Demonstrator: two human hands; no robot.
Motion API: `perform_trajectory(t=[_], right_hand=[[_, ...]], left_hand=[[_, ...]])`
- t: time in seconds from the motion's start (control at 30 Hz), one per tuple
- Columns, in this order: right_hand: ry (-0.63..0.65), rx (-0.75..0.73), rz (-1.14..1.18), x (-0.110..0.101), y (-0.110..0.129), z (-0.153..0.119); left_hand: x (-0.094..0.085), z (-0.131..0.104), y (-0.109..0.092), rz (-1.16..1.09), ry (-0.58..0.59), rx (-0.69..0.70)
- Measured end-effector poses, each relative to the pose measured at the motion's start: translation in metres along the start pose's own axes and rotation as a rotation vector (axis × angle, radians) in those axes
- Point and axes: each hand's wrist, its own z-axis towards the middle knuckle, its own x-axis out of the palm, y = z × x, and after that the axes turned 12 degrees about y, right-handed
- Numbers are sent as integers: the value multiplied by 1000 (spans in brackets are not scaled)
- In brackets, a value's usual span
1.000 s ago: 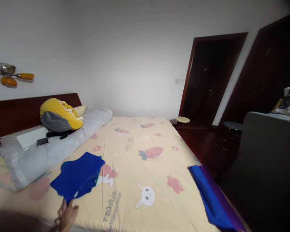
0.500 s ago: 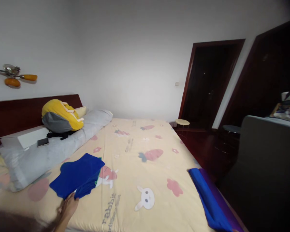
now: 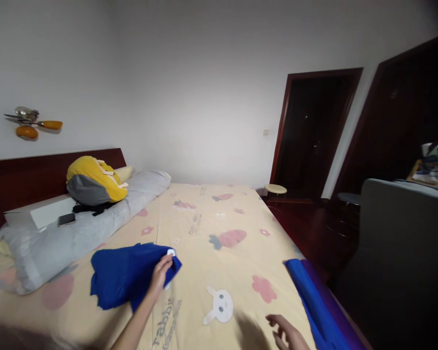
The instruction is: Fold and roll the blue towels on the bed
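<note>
Blue cloth (image 3: 118,272) shifted right, partly hidden by left hand (image 3: 159,273).

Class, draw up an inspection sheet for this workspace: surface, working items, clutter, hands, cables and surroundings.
Surface: bed with a cream sheet printed with rabbits and carrots.
Working items: blue cloth, rumpled; blue bundle beside purple bundle at the bed's right edge.
Clutter: yellow-grey bag, white box and dark phone-like object, by the grey bolster.
Left hand: grips the blue cloth near one end.
Right hand: holds nothing, fingers loosely bent.
Cables: cannot tell; the right-hand clutter is too dim.
Surroundings: pale-topped stool, dark door, wall fixture.
</note>
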Motion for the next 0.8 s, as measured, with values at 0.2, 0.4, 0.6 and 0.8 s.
perform_trajectory(t=[0.2, 0.4, 0.6, 0.8], right_hand=[[135, -18, 438, 63, 54, 52], [-61, 42, 544, 74, 61, 69], [-7, 5, 672, 72, 57, 59], [-98, 60, 602, 96, 50, 61]], left_hand=[[129, -63, -30, -246, 467, 2], [164, -86, -16, -507, 512, -136], [156, -76, 16, -712, 429, -312], [177, -90, 35, -673, 415, -370]])
